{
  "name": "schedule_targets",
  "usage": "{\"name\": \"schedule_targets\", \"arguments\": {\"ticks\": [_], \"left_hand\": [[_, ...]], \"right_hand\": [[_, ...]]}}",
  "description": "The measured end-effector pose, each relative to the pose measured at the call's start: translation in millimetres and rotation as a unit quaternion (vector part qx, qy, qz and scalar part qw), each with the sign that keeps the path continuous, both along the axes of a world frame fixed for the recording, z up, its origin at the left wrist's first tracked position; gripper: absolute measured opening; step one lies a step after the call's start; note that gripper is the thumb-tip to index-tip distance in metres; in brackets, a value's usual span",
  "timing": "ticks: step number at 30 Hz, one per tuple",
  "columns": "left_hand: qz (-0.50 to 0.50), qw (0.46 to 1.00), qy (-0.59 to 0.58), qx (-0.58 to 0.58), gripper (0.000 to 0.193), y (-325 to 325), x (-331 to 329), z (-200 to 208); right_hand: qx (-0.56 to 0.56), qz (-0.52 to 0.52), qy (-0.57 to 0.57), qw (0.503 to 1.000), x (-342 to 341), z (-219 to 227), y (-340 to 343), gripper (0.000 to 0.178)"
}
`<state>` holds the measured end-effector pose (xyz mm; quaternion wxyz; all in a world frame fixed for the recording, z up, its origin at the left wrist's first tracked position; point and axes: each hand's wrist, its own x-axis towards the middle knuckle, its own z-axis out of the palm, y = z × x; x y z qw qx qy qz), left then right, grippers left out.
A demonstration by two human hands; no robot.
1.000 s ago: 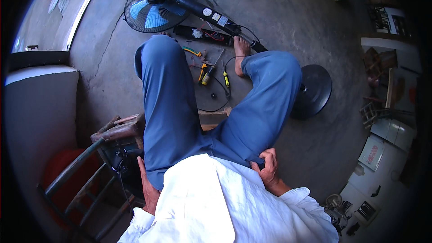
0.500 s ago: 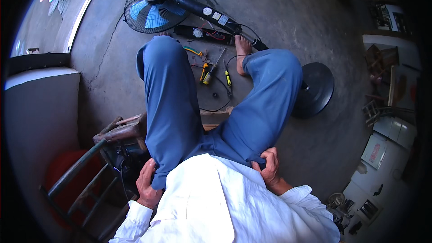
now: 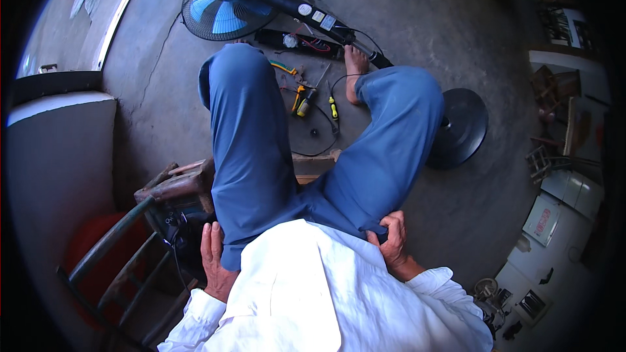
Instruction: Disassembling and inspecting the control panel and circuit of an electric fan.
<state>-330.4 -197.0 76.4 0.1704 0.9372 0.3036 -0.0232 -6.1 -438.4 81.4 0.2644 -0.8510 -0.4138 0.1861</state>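
Note:
My left hand (image 3: pixel 217 264) lies beside my left thigh with its fingers stretched out, next to the blue trousers (image 3: pixel 244 130). At the other hip my right hand (image 3: pixel 393 242) is closed on a fold of the trouser cloth. Beyond my knees a black fan with blue blades (image 3: pixel 228 16) lies on the floor, its pole (image 3: pixel 306 12) slanting down to the right. A long black casing (image 3: pixel 303 44) with loose wires sits beside it. Between my feet are a screwdriver (image 3: pixel 306 103), a yellow-green tool (image 3: pixel 334 109), a yellow-black handled tool (image 3: pixel 297 99) and green-yellow handled pliers (image 3: pixel 282 66).
A round black base (image 3: pixel 462 129) lies right of my right knee. On the left stand a wooden chair or frame (image 3: pixel 114 241), a dark bag-like thing (image 3: pixel 186 238) and a low wall (image 3: pixel 62 156). Thin black cable (image 3: pixel 319 154) curls over the floor by the tools.
My left hand's fingers have come off the trouser cloth and straightened. My right hand keeps its hold. The whole view has shifted slightly, and the floor things lie where they were.

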Motion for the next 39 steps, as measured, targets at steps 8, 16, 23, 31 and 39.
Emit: {"name": "schedule_targets", "arguments": {"ticks": [8,16,23,31,39], "left_hand": [[0.020,0.998,-0.053,-0.028,0.051,10,32,7],[0.033,0.997,-0.065,-0.017,0.053,10,17,10],[0.199,0.954,-0.183,-0.127,0.051,-8,17,-14],[0.346,0.852,-0.249,-0.303,0.044,0,23,-15],[0.533,0.621,-0.257,-0.514,0.043,1,4,-38]], "right_hand": [[-0.004,0.016,0.003,1.000,5,5,1,0.040],[-0.016,0.031,0.028,0.999,9,12,2,0.042],[0.058,0.131,0.011,0.990,29,43,52,0.059],[0.246,0.271,0.167,0.915,-25,14,220,0.038],[0.156,0.421,-0.120,0.885,-78,-2,252,0.038]]}}
